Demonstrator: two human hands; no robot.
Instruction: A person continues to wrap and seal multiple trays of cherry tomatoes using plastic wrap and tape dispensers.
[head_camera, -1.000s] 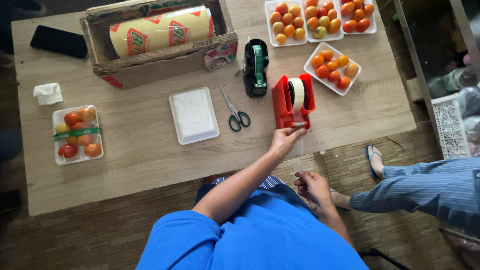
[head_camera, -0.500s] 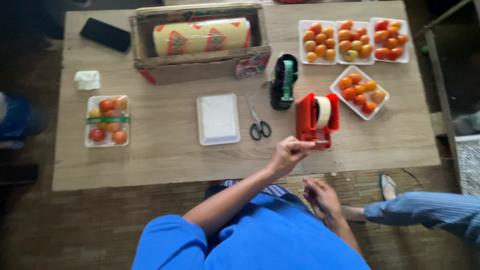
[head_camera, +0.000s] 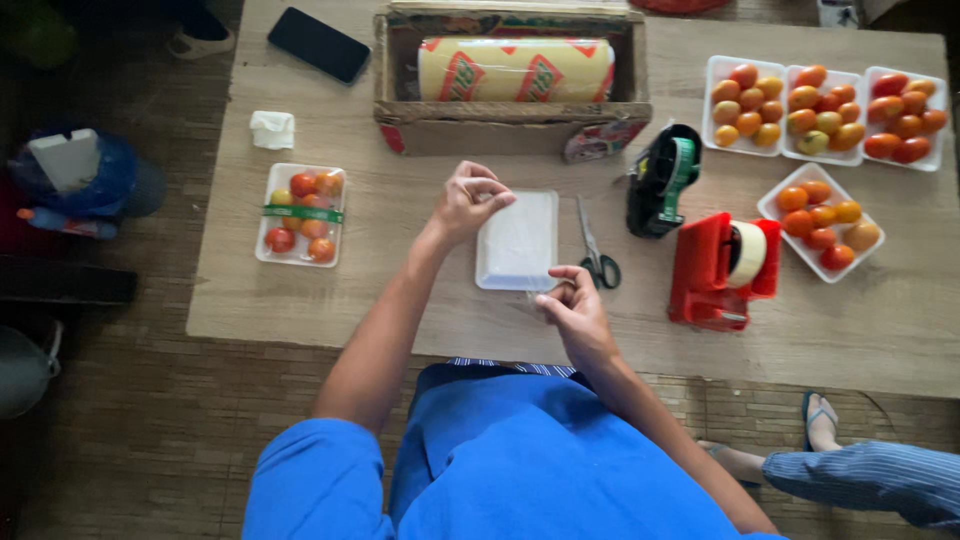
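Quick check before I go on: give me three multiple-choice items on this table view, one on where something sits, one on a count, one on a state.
1. The scissors lie:
A. right of the white foam tray
B. inside the cardboard box
C. on the phone

2. Open trays of tomatoes at the table's right end:
A. two
B. four
C. six

3. The tomato tray at left is:
A. empty
B. overturned
C. filled and banded with a green strip

Answers:
1 A, they rest between the foam tray and the black dispenser.
2 B, three in a row plus one below.
3 C, the strip crosses the tomatoes.
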